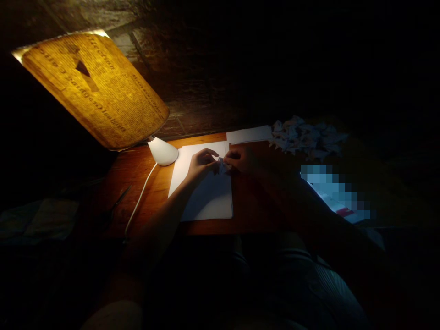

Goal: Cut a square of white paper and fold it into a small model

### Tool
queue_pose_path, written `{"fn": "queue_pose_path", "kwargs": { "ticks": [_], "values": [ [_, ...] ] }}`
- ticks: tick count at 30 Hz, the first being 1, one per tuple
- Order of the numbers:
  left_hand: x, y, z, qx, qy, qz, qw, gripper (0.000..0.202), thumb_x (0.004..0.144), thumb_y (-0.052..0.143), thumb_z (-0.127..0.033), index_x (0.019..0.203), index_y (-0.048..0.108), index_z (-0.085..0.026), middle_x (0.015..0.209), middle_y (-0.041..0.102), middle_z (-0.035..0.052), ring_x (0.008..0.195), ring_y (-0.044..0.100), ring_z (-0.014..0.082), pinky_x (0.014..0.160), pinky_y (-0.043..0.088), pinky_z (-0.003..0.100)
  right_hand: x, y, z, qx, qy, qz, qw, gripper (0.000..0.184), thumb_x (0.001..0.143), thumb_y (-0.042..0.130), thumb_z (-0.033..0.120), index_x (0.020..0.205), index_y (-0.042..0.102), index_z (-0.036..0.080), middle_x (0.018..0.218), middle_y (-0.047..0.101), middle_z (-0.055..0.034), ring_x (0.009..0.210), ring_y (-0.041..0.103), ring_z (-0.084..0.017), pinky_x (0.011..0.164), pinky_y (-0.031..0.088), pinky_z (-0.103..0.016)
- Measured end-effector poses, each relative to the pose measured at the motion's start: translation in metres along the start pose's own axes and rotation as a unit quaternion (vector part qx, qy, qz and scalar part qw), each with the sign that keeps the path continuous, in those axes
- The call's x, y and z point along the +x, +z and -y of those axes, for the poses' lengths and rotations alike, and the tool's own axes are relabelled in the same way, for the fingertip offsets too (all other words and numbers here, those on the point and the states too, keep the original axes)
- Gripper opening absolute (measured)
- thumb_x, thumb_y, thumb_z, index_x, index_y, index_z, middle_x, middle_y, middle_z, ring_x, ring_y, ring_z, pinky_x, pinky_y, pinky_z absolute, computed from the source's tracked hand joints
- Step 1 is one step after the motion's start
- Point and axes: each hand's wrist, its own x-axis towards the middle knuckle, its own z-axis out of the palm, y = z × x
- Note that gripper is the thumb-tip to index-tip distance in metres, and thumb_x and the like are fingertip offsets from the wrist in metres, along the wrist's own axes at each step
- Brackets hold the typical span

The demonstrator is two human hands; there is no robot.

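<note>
Between my two hands is a small folded piece of white paper (223, 166), held over a stack of white paper sheets (209, 197). My left hand (202, 162) pinches its left side with thumb and fingertips. On the other side, the fingers of my right hand (239, 159) are closed on it. The exact folded shape is too small and shaded to make out. At the back right lies a heap of folded paper pieces (305, 137), pointed and pale in the dim light.
A lit lamp with a newsprint-patterned shade (99, 91) leans over the wooden table (144, 188) from the left; its white cord (139, 199) runs to the front edge. Scissors (118, 199) lie at left. More paper (249, 134) lies at the back. A glowing screen (333, 192) is at right.
</note>
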Motion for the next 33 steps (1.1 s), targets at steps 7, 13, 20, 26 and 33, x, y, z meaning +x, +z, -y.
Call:
{"fn": "queue_pose_path", "kwargs": {
  "ticks": [7, 13, 20, 26, 33],
  "values": [
    [0.006, -0.009, 0.004, -0.091, -0.011, -0.068, 0.993, 0.046, 0.071, 0.086, -0.053, 0.091, 0.065, -0.017, 0.081, 0.073, 0.0033, 0.068, 0.068, 0.0138, 0.060, 0.055, 0.024, -0.002, -0.003, 0.014, 0.105, 0.050, -0.027, 0.993, 0.012, 0.078, 0.071, 0.028, 0.072, 0.065, 0.019, 0.071, 0.068, -0.0024, 0.065, 0.062, -0.016, 0.065, 0.049, -0.030],
    [0.009, -0.018, 0.008, -0.093, -0.022, -0.004, 0.995, 0.035, 0.067, 0.087, -0.039, 0.087, 0.070, -0.014, 0.076, 0.073, 0.0049, 0.065, 0.067, 0.0150, 0.064, 0.054, 0.027, -0.007, -0.009, 0.022, 0.129, 0.065, -0.005, 0.990, 0.021, 0.075, 0.075, 0.037, 0.072, 0.065, 0.018, 0.068, 0.066, -0.0004, 0.061, 0.058, -0.013, 0.058, 0.048, -0.027],
    [0.006, -0.014, 0.006, -0.048, 0.007, 0.013, 0.999, 0.037, 0.066, 0.091, -0.036, 0.086, 0.067, -0.016, 0.066, 0.065, -0.0001, 0.052, 0.060, 0.0134, 0.049, 0.047, 0.026, -0.005, 0.001, 0.011, 0.015, 0.046, 0.011, 0.999, 0.018, 0.081, 0.071, 0.030, 0.069, 0.068, 0.016, 0.061, 0.068, -0.0019, 0.054, 0.059, -0.013, 0.057, 0.045, -0.026],
    [0.003, -0.012, 0.003, 0.001, 0.011, 0.000, 1.000, 0.034, 0.064, 0.092, -0.029, 0.082, 0.067, -0.017, 0.068, 0.064, 0.0007, 0.053, 0.061, 0.0130, 0.051, 0.049, 0.025, -0.007, 0.003, 0.010, 0.036, 0.069, -0.018, 0.997, 0.010, 0.081, 0.065, 0.025, 0.083, 0.071, 0.016, 0.073, 0.071, -0.0030, 0.058, 0.060, -0.013, 0.055, 0.045, -0.025],
    [0.007, -0.021, 0.013, -0.042, 0.027, -0.078, 0.996, 0.036, 0.065, 0.089, -0.027, 0.089, 0.064, -0.017, 0.074, 0.062, 0.0003, 0.052, 0.058, 0.0112, 0.048, 0.048, 0.024, -0.017, -0.003, 0.024, 0.043, 0.020, -0.015, 0.999, 0.013, 0.078, 0.066, 0.030, 0.082, 0.069, 0.018, 0.076, 0.068, -0.0017, 0.065, 0.059, -0.015, 0.062, 0.046, -0.028]
  ]
}}
